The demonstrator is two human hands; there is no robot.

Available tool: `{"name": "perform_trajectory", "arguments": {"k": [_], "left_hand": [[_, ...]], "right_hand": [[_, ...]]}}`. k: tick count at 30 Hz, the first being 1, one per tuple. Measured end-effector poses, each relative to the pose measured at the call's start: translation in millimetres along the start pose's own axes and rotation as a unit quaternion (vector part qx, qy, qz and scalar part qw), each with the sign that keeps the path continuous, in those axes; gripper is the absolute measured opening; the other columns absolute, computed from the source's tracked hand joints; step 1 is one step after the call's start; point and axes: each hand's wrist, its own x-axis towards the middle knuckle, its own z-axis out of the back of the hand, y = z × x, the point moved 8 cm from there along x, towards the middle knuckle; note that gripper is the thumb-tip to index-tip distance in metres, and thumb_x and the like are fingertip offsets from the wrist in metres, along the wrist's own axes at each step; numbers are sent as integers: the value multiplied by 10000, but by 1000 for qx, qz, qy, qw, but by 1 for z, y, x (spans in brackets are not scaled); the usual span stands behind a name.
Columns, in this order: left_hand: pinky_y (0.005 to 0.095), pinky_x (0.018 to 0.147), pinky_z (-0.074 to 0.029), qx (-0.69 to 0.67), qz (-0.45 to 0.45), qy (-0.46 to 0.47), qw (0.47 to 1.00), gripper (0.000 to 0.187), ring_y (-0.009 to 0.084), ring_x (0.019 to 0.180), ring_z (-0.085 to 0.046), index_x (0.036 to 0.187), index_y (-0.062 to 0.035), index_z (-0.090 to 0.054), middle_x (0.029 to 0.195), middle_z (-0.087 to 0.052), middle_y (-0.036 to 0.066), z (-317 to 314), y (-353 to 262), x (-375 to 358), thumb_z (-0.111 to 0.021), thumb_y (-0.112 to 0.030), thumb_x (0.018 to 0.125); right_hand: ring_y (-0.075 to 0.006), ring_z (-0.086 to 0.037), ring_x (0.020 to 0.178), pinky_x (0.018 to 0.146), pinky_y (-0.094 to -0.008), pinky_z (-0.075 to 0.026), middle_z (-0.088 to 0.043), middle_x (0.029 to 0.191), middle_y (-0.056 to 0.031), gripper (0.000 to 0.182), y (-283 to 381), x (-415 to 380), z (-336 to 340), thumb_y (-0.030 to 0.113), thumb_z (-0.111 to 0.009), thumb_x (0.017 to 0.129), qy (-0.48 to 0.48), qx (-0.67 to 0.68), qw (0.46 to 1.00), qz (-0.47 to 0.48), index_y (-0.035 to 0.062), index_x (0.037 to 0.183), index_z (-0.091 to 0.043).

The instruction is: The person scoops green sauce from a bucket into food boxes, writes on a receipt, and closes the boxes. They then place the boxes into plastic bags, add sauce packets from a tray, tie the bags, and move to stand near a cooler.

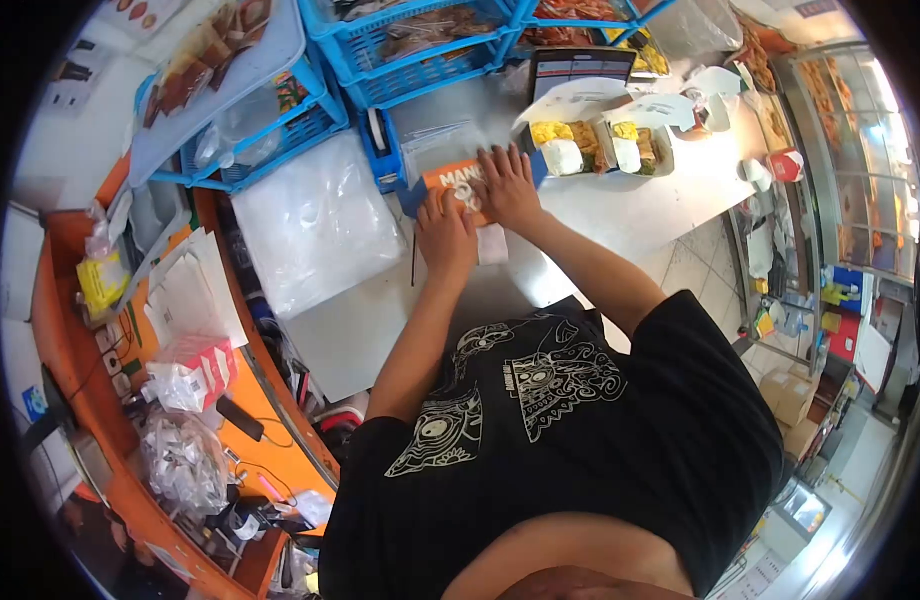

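An orange and blue printed food box (450,182) lies on the metal counter, its lid down. My left hand (446,236) is on its near edge, fingers bent over the orange print and gripping it. Across the right side of the lid rests my right hand (510,190), fingers stretched out and slightly spread. Part of the print is hidden under both hands. To the right stand two open boxes of food, a left one (563,150) and a right one (632,150), with yellow pieces and white packets inside.
Blue plastic baskets (355,80) are stacked at the back. A blue tape dispenser (380,145) stands beside a pile of clear plastic bags (320,225). Behind the food boxes is a dark screen (580,68). An orange shelf (255,385) curves along the left; a glass display case (860,140) stands right.
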Motion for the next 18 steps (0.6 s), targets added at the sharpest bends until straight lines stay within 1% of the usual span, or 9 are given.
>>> {"name": "perform_trajectory", "arguments": {"k": [2, 6, 8, 10, 12, 14, 15, 17, 18], "left_hand": [[451, 1035, -368, 7, 33, 29, 999, 502, 377, 1294, -408, 1326, -44, -474, 1423, -401, 200, 3, -4, -8, -638, -214, 883], [488, 1132, -291, 2, -20, -7, 1000, 697, 444, 1364, -325, 1441, 37, -327, 1489, -298, 289, -12, -10, -31, -643, -158, 851], [507, 1168, -231, -76, -10, 32, 997, 734, 474, 1417, -227, 1470, 82, -232, 1530, -219, 310, -27, -13, -43, -612, -135, 881], [506, 1186, -191, -79, -21, 50, 995, 749, 480, 1446, -140, 1484, 101, -159, 1551, -133, 330, -41, -20, -55, -590, -114, 910], [480, 1191, -194, -93, -23, 46, 994, 728, 457, 1455, -147, 1488, 104, -122, 1552, -116, 336, -50, -22, -56, -551, -105, 939], [451, 1123, -335, -283, 118, 51, 950, 653, 425, 1379, -359, 1482, 99, -146, 1497, -273, 347, -73, 4, -56, -496, -117, 975], [451, 1123, -335, -285, 114, 58, 950, 653, 425, 1379, -359, 1482, 99, -146, 1497, -273, 347, -73, 3, -54, -496, -117, 975], [456, 981, -461, -298, 139, 91, 940, 600, 400, 1208, -556, 1482, 47, -230, 1316, -524, 322, -72, 10, -50, -495, -153, 983], [456, 981, -461, -296, 138, 93, 940, 600, 400, 1208, -556, 1482, 47, -230, 1316, -524, 322, -69, 9, -46, -495, -153, 983]], "right_hand": [[-499, -305, 1371, 1129, -584, -230, -377, 1458, -268, 613, -1, -25, 1, 384, -551, 939, 22, 12, 999, -26, 52, 1433, -405], [-496, -280, 1386, 1142, -568, -224, -341, 1475, -284, 647, 4, -74, 24, 327, -569, 931, 27, 70, 997, 21, 1, 1448, -356], [-482, -281, 1393, 1150, -547, -230, -307, 1485, -310, 696, -10, -97, 46, 274, -586, 917, -73, 83, 991, -77, -65, 1451, -296], [-480, -267, 1402, 1155, -508, -241, -277, 1490, -341, 738, -20, -122, 42, 262, -583, 932, -37, 46, 987, -148, -116, 1455, -225], [-465, -302, 1394, 1143, -455, -280, -287, 1484, -353, 737, -56, -160, 6, 267, -563, 959, -14, 291, 900, -324, -123, 1462, -191], [-438, -393, 1352, 1104, -420, -344, -371, 1441, -346, 724, -78, -169, -7, 283, -534, 987, 7, 335, 872, -358, -97, 1481, -165], [-418, -443, 1319, 1082, -418, -369, -417, 1413, -332, 708, -75, -162, 0, 286, -531, 990, 17, 349, 875, -335, -77, 1486, -178], [-368, -538, 1244, 1028, -406, -419, -518, 1343, -294, 669, -73, -150, 13, 307, -540, 992, 26, 379, 877, -295, -13, 1494, -234], [-368, -538, 1244, 1028, -406, -419, -518, 1343, -294, 669, -79, -147, 17, 307, -540, 992, 24, 380, 876, -297, -13, 1494, -234]]}}
